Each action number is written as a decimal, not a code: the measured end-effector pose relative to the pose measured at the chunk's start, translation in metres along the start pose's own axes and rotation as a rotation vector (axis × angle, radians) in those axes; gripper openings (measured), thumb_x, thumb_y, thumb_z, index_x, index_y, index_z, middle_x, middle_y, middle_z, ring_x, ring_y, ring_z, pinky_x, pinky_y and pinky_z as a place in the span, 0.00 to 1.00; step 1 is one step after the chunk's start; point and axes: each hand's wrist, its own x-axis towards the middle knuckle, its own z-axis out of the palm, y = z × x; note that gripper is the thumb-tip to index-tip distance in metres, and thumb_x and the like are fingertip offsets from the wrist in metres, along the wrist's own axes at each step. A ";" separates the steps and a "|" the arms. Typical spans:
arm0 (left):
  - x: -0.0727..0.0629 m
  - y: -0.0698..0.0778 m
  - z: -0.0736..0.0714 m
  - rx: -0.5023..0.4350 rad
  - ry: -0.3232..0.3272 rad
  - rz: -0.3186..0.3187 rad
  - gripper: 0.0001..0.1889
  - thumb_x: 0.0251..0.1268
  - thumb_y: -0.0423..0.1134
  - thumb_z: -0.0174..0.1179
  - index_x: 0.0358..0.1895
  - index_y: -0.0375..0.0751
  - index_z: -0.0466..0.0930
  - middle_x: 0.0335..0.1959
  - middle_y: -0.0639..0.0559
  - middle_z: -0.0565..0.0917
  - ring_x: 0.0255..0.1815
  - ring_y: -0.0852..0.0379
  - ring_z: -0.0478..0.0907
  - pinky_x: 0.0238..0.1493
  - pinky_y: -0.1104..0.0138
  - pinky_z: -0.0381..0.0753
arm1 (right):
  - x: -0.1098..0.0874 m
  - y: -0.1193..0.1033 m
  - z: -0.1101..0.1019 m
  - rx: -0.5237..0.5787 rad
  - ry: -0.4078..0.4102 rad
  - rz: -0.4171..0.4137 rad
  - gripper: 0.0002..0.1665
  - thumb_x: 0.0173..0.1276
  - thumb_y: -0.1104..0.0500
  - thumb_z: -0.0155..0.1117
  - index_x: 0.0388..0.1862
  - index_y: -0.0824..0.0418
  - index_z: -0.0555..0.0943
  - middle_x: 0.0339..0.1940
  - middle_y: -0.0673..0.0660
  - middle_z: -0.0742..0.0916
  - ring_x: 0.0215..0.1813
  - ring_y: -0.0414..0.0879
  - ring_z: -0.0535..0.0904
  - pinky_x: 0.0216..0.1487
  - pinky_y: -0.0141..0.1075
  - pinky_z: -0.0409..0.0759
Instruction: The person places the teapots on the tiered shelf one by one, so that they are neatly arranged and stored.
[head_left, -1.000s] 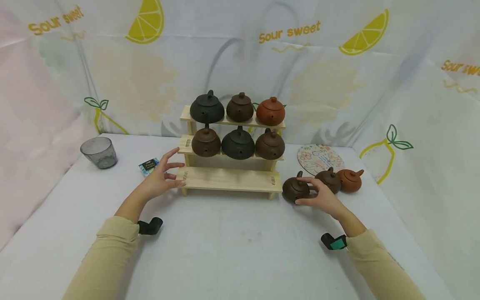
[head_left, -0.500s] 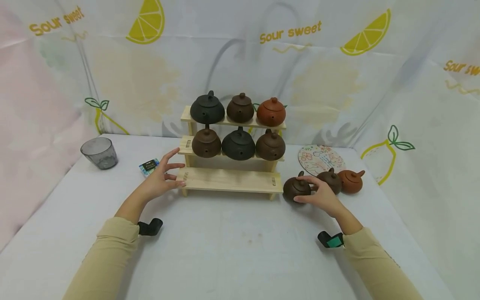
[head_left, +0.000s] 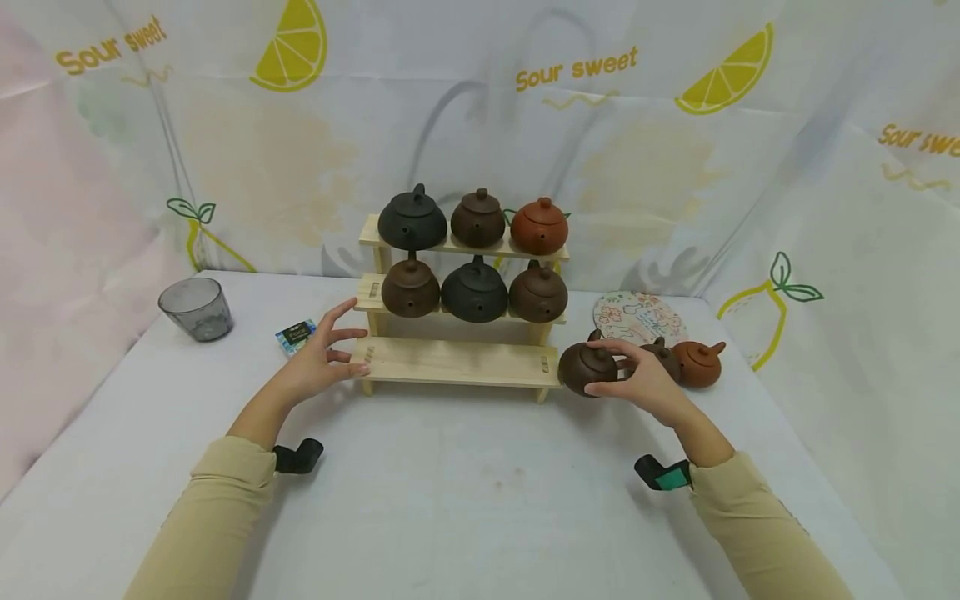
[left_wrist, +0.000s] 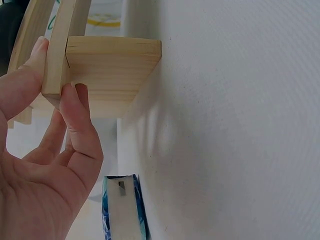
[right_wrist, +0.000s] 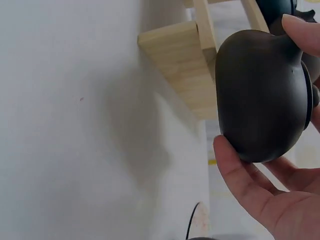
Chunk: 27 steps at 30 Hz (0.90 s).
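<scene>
My right hand [head_left: 654, 387] grips a dark brown teapot [head_left: 583, 369] by its body, thumb on one side and fingers on the other. In the right wrist view the teapot [right_wrist: 262, 95] is held off the table, beside the end of the stand's lowest shelf. A three-tier wooden stand [head_left: 457, 360] has its lowest shelf bare. With my left hand [head_left: 317, 360] I pinch that shelf's left end; the left wrist view has the thumb over the board [left_wrist: 57, 65] and fingers under it. Several teapots fill the two upper tiers, among them a red-orange one [head_left: 539, 227].
A brown teapot [head_left: 663, 360] and an orange one [head_left: 699, 364] stand on the table right of my right hand, by a round patterned mat [head_left: 637, 315]. At left are a grey glass [head_left: 198, 310] and a small blue-and-black packet [head_left: 295, 335].
My right hand has raised the teapot slightly off the table and shifted it a little left, toward the stand. The left hand stays on the shelf end.
</scene>
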 end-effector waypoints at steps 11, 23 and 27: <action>0.001 0.000 0.001 -0.004 -0.002 -0.001 0.54 0.55 0.31 0.66 0.74 0.63 0.34 0.65 0.32 0.62 0.46 0.41 0.76 0.44 0.57 0.76 | 0.006 -0.010 0.012 -0.006 -0.044 -0.055 0.37 0.50 0.54 0.76 0.60 0.54 0.74 0.65 0.57 0.70 0.57 0.59 0.68 0.42 0.44 0.75; 0.000 0.002 0.001 -0.001 -0.008 -0.007 0.54 0.56 0.32 0.66 0.74 0.63 0.33 0.65 0.32 0.62 0.46 0.41 0.75 0.44 0.57 0.75 | 0.019 -0.028 0.032 0.008 -0.129 -0.103 0.36 0.48 0.54 0.77 0.58 0.50 0.76 0.62 0.51 0.72 0.54 0.55 0.69 0.41 0.42 0.77; 0.000 0.001 0.001 0.001 -0.005 -0.007 0.54 0.55 0.31 0.66 0.74 0.62 0.34 0.65 0.32 0.62 0.46 0.41 0.75 0.44 0.58 0.75 | 0.025 -0.033 0.041 0.016 -0.157 -0.134 0.36 0.48 0.55 0.77 0.58 0.52 0.76 0.61 0.53 0.73 0.53 0.55 0.70 0.42 0.41 0.77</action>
